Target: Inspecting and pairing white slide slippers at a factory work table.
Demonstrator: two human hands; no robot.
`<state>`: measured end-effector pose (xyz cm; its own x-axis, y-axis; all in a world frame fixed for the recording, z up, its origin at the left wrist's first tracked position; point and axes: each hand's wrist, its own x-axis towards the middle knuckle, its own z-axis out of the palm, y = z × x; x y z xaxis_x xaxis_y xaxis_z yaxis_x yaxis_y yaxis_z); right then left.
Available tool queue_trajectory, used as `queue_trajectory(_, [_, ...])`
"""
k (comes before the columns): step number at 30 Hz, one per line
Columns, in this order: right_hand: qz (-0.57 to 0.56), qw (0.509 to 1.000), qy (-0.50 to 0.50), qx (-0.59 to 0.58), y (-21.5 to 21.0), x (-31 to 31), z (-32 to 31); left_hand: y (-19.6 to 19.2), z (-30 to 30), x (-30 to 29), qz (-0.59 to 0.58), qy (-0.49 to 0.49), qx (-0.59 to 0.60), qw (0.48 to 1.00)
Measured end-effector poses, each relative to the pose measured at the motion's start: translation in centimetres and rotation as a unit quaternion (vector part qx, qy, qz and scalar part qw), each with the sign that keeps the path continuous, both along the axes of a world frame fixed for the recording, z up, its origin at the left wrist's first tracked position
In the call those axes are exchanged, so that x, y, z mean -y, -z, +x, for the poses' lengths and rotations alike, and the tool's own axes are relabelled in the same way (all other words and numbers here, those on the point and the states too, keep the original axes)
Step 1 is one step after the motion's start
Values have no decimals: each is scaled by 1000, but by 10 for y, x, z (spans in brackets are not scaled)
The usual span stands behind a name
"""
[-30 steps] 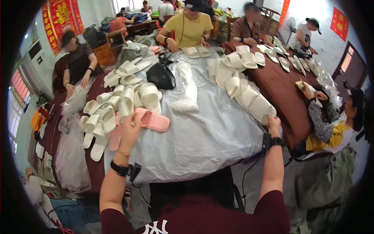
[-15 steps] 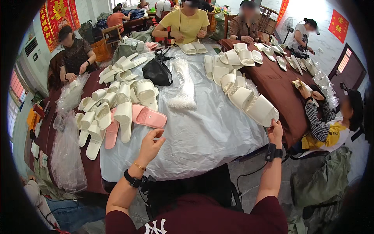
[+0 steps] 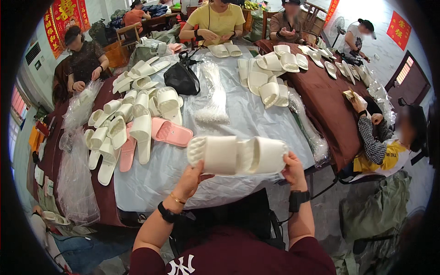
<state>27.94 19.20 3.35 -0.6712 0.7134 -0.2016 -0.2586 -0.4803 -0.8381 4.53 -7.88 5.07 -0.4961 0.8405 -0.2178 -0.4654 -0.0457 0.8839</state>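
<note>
A pair of white slippers [image 3: 220, 156] is held up level in front of me, their broad straps facing upward. My left hand [image 3: 189, 180] grips the left end, its thumb at the edge and its fingers partly hidden below. At the other end my right hand [image 3: 294, 170] is closed on the edge of the pair. Behind my left hand, a pink slipper [image 3: 172, 132] rests on the table beside a heap of white slippers [image 3: 141, 124]. More white slippers [image 3: 269, 93] lie beyond my right hand.
Pale plastic sheeting [image 3: 256, 123] covers the middle of the table. A bundle of thin see-through strands [image 3: 211, 96] and a black bag [image 3: 182, 78] lie on it. See-through plastic bags [image 3: 78, 178] hang over the left edge. Several people sit around the table, including one in yellow [image 3: 215, 20].
The pair of slippers has come from the right side of the table to in front of me. My left hand, empty before, now grips its left end.
</note>
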Motion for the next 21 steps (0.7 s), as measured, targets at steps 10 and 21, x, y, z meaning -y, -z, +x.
queue_trajectory(10, [65, 997, 9, 47, 1, -18, -10, -15, -56, 70, -22, -267, -5, 964])
queue_trajectory(21, [424, 870, -168, 186, -33, 4, -158, 10, -111, 1, -158, 9, -213, 964])
